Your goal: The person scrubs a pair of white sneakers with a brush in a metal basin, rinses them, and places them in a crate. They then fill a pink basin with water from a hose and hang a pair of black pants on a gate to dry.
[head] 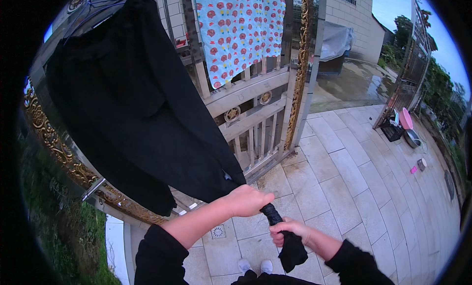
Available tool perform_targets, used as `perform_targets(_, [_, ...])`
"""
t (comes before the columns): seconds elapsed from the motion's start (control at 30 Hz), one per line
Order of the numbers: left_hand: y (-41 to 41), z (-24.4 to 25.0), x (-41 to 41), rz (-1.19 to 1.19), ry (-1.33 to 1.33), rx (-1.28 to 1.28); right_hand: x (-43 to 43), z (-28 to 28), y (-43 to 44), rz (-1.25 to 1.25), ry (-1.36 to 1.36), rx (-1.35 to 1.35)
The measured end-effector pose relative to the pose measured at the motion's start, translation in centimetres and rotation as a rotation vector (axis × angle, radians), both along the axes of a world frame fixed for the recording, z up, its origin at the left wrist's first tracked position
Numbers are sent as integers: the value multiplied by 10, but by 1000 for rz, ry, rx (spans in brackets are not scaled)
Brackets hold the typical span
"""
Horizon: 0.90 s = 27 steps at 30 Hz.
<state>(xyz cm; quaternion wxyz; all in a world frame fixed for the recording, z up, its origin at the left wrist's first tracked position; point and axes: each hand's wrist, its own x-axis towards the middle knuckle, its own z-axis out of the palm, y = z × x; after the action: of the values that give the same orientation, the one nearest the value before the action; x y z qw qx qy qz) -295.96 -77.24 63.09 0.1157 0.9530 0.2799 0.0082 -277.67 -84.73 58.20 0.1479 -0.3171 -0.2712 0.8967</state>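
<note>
Black trousers (125, 100) hang from a blue wire hanger (97, 6) on the metal gate. One trouser leg slants down to my left hand (249, 201), which is closed around it near its lower end. Beyond that fist the black cloth is twisted into a tight rope (272, 214). My right hand (289, 230) grips the same twisted cloth a short way below, with a loose bunched end (293, 251) sticking out under the fingers. The cloth appears to be one continuous leg, though my left hand hides the join. The other leg hangs free at the left.
A light blue patterned cloth (239, 30) hangs over the gate (250, 89). A drain cover (218, 231) is set in the tiled floor (332, 196). Far right are a black crate (391, 131), a pink basin (405, 118) and a metal basin (412, 138) beside another gate leaf (407, 63).
</note>
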Motion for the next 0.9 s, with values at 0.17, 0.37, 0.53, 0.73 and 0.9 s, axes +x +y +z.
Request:
perform_targets(0.17, [7,-35,-4,-100,-357,327,-28,-2,-17,-325,658,-438])
perform_targets(0.37, [15,-41,-1,-16,-251,239,-34,0,12,-584,910,-465])
perform_targets(0.53, [40,-24,-7,-12,-477,-372,-20,-22,30,-696,761,-121])
perform_targets(0.73, [36,-8,-25,324,-392,-1662,-13,-10,13,-851,317,718])
perform_targets(0.9, [28,-15,-33,333,-460,-2037,-11,-11,43,-377,-883,2032])
